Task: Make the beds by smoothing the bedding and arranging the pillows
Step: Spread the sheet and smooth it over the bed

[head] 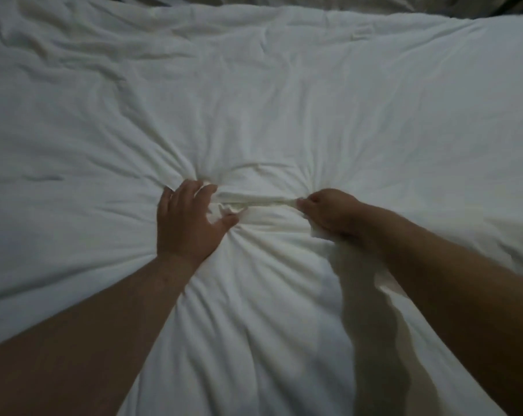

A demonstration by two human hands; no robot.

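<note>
A white duvet (284, 94) fills almost the whole head view, creased and rumpled, most of all at the far left. My left hand (188, 223) grips a bunch of the fabric between curled fingers and thumb near the middle. My right hand (329, 213) is clenched on the same gathered fold a little to the right. A taut ridge of cloth runs between the two hands, and creases fan out from both grips. No pillow is in view.
The duvet's far edge (314, 9) runs along the top of the view, with darker grey bedding (374, 1) beyond it. My right forearm casts a shadow on the duvet at the lower right.
</note>
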